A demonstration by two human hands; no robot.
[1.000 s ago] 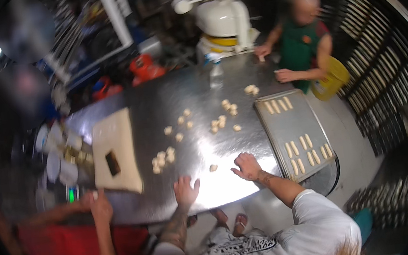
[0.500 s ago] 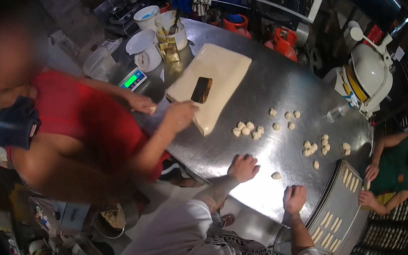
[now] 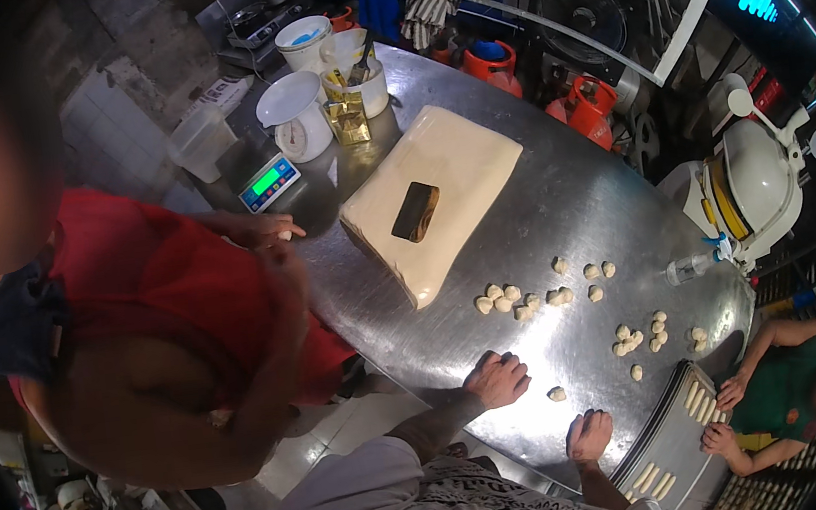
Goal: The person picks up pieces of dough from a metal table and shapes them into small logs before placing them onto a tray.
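My left hand (image 3: 498,380) rests on the steel table (image 3: 348,262) near its front edge, fingers curled downward. Over to the right, my right hand (image 3: 589,435) is bent against the tabletop the same way. Whatever lies under either palm is hidden. A single dough ball (image 3: 557,394) sits between and slightly beyond my hands, touching neither. Farther out are loose clusters of dough pieces (image 3: 504,296) and, to the right, more dough balls (image 3: 629,336). A large slab of dough (image 3: 458,164) lies across the table, with a dark-faced dough cutter (image 3: 415,212) on top.
At left, a co-worker in red (image 3: 182,301) stands by a digital scale (image 3: 269,182). A co-worker in green (image 3: 781,394) handles dough sticks on a tray (image 3: 640,440) at right. White tubs (image 3: 303,40), a dial scale (image 3: 301,126), a clear bottle (image 3: 688,269) and a mixer (image 3: 757,180) stand around.
The red-clad co-worker's hands have drawn back from the slab toward the body. Another dough piece has joined the middle cluster. The green-clad co-worker's hands have lowered to the tray. My hands stay curled.
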